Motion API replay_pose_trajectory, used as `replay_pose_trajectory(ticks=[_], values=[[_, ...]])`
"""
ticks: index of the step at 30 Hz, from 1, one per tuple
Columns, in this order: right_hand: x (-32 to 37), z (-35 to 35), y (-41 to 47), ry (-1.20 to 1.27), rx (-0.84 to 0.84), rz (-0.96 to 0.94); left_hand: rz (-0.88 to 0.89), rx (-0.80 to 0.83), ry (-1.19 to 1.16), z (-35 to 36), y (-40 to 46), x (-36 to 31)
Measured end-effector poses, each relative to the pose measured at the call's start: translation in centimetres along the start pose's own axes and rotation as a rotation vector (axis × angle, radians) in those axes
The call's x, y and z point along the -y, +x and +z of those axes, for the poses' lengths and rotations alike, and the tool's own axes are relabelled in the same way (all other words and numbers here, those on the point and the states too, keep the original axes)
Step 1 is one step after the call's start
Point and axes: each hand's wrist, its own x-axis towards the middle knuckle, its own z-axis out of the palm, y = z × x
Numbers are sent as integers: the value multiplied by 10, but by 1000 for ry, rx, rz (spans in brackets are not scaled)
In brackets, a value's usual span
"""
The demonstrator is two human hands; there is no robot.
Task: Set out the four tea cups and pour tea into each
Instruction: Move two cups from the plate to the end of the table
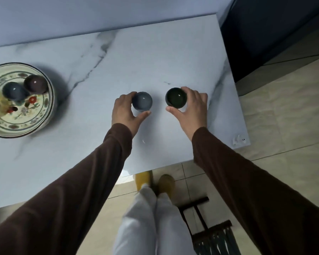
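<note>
On the white marble table (155, 57), my left hand (124, 112) grips a small grey-blue tea cup (142, 103) between fingers and thumb. Beside it to the right, my right hand (191, 107) grips a dark green tea cup (175, 98). Both cups stand upright near the table's right half, a short gap apart. Two more cups rest in a floral plate (35, 116) at the far left: a blue cup (14, 92) and a purple-brown cup (35, 83). No teapot is in view.
The table's right edge (234, 92) and front edge are close to my hands; tiled floor lies beyond. A dark stool (208, 234) stands on the floor by my legs. A dark cabinet (274, 34) fills the upper right. Something yellowish and blurred overlaps the plate's left side.
</note>
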Motion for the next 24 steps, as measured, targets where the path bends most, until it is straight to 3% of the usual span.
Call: replay_pose_trajectory(ticks=[8, 24], values=[[-59, -17, 42, -5, -27, 36, 69, 65, 43, 58, 35, -25], [-161, -29, 143, 9, 90, -81, -22, -5, 87, 171, 90, -63]])
